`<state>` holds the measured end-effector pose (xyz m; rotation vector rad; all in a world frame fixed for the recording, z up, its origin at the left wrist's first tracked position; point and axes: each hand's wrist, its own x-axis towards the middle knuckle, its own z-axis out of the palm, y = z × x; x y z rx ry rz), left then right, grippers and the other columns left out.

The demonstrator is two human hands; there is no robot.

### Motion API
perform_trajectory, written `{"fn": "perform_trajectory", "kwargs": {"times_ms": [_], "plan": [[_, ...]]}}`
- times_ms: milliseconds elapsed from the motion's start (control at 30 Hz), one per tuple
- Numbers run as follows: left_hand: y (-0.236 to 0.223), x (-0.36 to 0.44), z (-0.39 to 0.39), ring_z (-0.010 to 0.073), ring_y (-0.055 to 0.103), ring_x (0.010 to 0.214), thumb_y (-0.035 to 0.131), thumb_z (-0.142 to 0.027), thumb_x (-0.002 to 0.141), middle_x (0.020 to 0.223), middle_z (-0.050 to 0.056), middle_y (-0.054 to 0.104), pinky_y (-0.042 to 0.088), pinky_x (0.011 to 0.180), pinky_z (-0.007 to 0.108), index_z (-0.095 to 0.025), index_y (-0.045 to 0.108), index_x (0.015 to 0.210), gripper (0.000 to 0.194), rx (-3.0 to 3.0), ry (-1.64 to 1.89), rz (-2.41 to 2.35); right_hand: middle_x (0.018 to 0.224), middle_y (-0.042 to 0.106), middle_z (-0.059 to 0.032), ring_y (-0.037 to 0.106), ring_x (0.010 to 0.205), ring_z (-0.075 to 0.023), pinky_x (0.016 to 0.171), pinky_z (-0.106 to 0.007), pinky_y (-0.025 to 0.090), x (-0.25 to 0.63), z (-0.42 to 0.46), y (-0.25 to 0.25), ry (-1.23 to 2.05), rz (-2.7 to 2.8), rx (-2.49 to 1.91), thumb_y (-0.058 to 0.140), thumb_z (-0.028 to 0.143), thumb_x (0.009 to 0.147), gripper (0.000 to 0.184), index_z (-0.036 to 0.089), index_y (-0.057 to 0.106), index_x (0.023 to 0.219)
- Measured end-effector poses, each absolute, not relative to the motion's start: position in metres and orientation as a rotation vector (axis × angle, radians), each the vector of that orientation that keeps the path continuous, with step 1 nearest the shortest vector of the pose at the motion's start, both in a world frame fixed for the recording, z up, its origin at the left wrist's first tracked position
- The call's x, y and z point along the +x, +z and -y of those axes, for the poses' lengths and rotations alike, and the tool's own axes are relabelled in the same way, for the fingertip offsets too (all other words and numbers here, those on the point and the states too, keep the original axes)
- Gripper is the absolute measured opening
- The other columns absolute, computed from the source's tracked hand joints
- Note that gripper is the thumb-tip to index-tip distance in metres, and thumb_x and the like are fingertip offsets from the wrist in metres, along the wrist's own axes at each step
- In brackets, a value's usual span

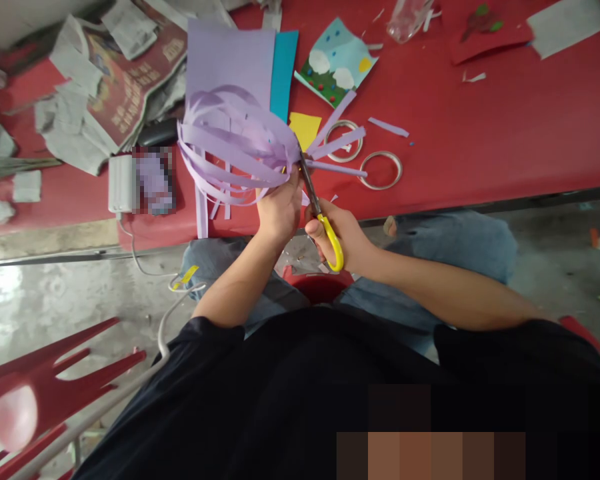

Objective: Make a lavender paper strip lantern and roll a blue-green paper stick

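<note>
My left hand (280,208) is closed around the gathered end of a loose ball of purple paper strips (230,143), held just above the table's front edge. Several strip ends stick out to the right past my fingers. In my right hand (347,237) is a pair of scissors (325,217) with yellow handles. The dark blades point up and away, beside the gathered strips at my left fingertips. Whether the blades touch paper is hard to tell.
On the red table (460,140) lie purple sheets (230,53), a teal sheet (284,73), a yellow piece (305,130), a painted card (336,63) and two tape rings (381,170). Newspapers (125,87), a white power bank (122,184) and a phone (155,180) are at left.
</note>
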<state>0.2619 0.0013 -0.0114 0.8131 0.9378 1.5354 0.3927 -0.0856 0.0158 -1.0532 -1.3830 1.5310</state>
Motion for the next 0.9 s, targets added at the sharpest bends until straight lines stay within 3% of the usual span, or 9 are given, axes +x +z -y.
{"fn": "perform_trajectory", "kwargs": {"times_ms": [233,333,400,500,567,633,733,833,900], "plan": [[0.006,0.254,0.001,0.0229,0.074,0.121,0.076,-0.035,0.1,0.105,0.003,0.073,0.059,0.109,0.04,-0.027,0.07,0.095,0.012,0.887,1.487,-0.819,0.066,0.045,0.007,0.044,0.048,-0.0128,0.044,-0.029,0.039,0.399,0.085,0.026,1.514,1.251,-1.03,0.062,0.075,0.105,0.047,0.028,0.054,0.104],[0.013,0.248,-0.002,0.021,0.076,0.112,0.078,-0.037,0.099,0.106,0.002,0.073,0.06,0.103,0.036,-0.026,0.069,0.097,0.014,0.868,1.475,-0.837,0.07,0.049,0.0051,0.047,0.053,-0.0124,0.049,-0.028,0.04,0.429,0.067,0.037,1.278,1.354,-1.211,0.064,0.072,0.105,0.046,0.027,0.06,0.103],[0.015,0.245,-0.005,0.0188,0.076,0.103,0.079,-0.036,0.098,0.103,0.002,0.073,0.061,0.096,0.033,-0.026,0.068,0.099,0.016,0.876,1.468,-0.821,0.082,0.062,-0.0004,0.059,0.069,-0.0157,0.063,-0.031,0.047,0.463,0.048,0.04,0.914,1.58,-1.477,0.071,0.072,0.101,0.049,0.023,0.068,0.105],[0.016,0.243,-0.007,0.0154,0.073,0.091,0.079,-0.034,0.098,0.096,0.001,0.072,0.06,0.088,0.03,-0.026,0.065,0.097,0.017,0.906,1.474,-0.791,0.102,0.076,-0.0169,0.075,0.098,-0.0308,0.085,-0.046,0.052,0.52,0.019,0.032,0.344,1.73,-2.094,0.076,0.066,0.1,0.064,0.012,0.069,0.133],[0.017,0.245,-0.007,0.014,0.071,0.086,0.079,-0.033,0.099,0.091,0.0,0.07,0.059,0.085,0.028,-0.026,0.064,0.096,0.018,0.929,1.489,-0.778,0.113,0.076,-0.0314,0.076,0.11,-0.0399,0.088,-0.052,0.051,0.554,0.005,0.02,0.246,1.69,-2.425,0.078,0.057,0.101,0.067,0.003,0.065,0.139],[0.018,0.248,-0.006,0.0135,0.07,0.084,0.081,-0.035,0.099,0.089,-0.001,0.068,0.058,0.084,0.028,-0.025,0.064,0.097,0.02,0.951,1.489,-0.774,0.12,0.074,-0.0378,0.075,0.115,-0.042,0.088,-0.053,0.049,0.579,-0.002,0.006,0.247,1.618,-2.608,0.08,0.049,0.1,0.064,0.001,0.064,0.139],[0.02,0.252,-0.004,0.0138,0.071,0.084,0.083,-0.038,0.099,0.089,-0.001,0.069,0.059,0.086,0.03,-0.025,0.066,0.1,0.022,0.962,1.461,-0.8,0.121,0.074,-0.0364,0.075,0.114,-0.0379,0.084,-0.05,0.046,0.599,0.0,-0.009,0.214,1.617,-2.605,0.075,0.036,0.104,0.05,0.003,0.064,0.14],[0.021,0.252,-0.003,0.0131,0.072,0.084,0.081,-0.039,0.101,0.09,-0.001,0.07,0.058,0.087,0.03,-0.025,0.068,0.1,0.02,0.94,1.421,-0.853,0.13,0.073,-0.0314,0.073,0.118,-0.0361,0.084,-0.048,0.046,0.602,0.008,-0.011,0.152,1.658,-2.561,0.076,0.039,0.104,0.05,0.012,0.065,0.144],[0.019,0.252,-0.003,0.0123,0.071,0.082,0.08,-0.039,0.102,0.09,-0.001,0.07,0.058,0.086,0.029,-0.025,0.07,0.099,0.018,0.928,1.401,-0.848,0.137,0.069,-0.0324,0.068,0.127,-0.0394,0.089,-0.049,0.047,0.594,0.014,-0.006,0.084,1.666,-2.529,0.079,0.041,0.101,0.053,0.012,0.066,0.143]]}}
